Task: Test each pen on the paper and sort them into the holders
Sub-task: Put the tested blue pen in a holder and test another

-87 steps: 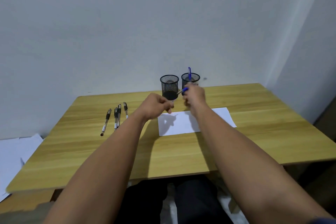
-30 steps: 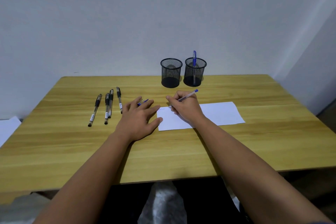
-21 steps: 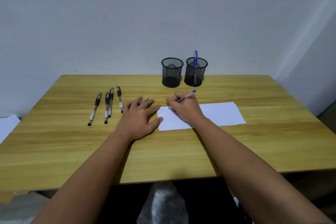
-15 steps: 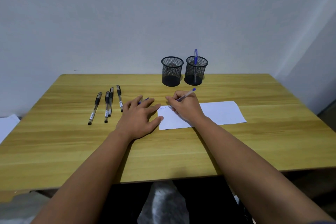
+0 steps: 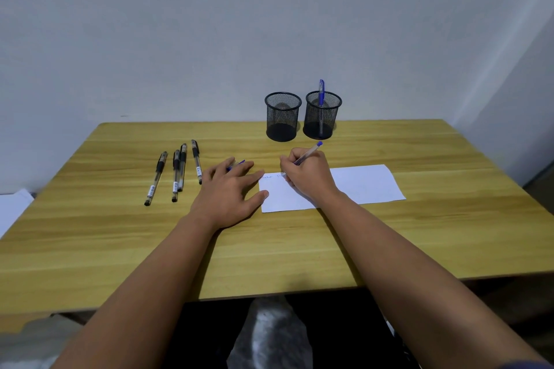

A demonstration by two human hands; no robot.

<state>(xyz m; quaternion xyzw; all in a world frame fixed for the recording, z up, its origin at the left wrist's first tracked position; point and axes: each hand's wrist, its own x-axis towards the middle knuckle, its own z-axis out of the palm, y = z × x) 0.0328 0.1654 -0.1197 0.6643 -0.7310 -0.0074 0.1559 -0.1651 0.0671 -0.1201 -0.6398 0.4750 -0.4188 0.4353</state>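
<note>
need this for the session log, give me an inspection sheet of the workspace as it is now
surface: wooden table, bare grain in front of the arms.
job's things: white paper flat, faint blue marks near its far left corner; blue pen tip down on it; four black pens lying in a row at left; left holder shows no pen; right holder has one blue pen standing in it.
clutter: a small blue item under the left fingers, too hidden to name.
hands: right hand grips the blue pen; left hand flat on the table, thumb at the paper's edge.
cables: nothing seen.
surroundings: plain wall; white sheets off the table's left.
</note>
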